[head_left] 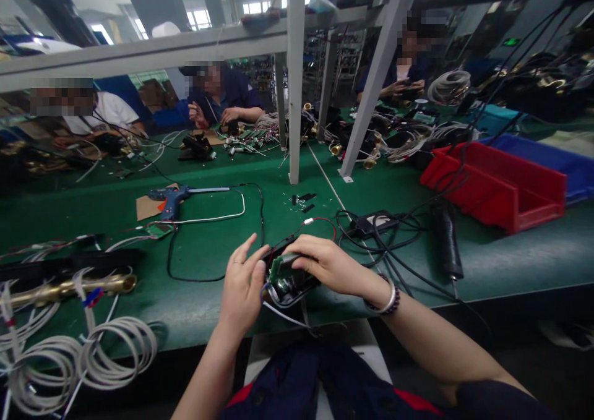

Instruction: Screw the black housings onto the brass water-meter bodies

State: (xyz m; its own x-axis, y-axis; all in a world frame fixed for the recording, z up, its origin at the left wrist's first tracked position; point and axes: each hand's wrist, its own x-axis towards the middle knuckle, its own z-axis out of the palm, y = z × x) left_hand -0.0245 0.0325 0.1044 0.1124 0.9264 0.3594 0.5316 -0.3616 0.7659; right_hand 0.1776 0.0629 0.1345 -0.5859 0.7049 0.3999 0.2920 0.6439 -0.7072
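Right hand (pixel 327 262): thumb and fingers pinched on a green circuit board (pixel 281 268), tilted over an open black housing (pixel 291 297); left hand (pixel 241 278): at the housing's left side, index finger raised, thumb near the board's edge, whether gripping cannot be told; hands close together, the board between them; housing: at the near edge of the green workbench (pixel 208 312), directly before the person, a white wire (pixel 283 315) trailing from it.

Beyond the hands: small black strips (pixel 306 197); to the left, one blue glue gun (pixel 174 202), partly over a cardboard piece (pixel 143 208); nearer, a brass fitting (pixel 109 285) and coiled pale cables (pixel 118 352); to the right, a black adapter (pixel 374 223) among dark cords, a black cylindrical tool (pixel 446 240), and a red bin (pixel 496 185) beside a blue bin (pixel 547 160); across the bench, three people at work.
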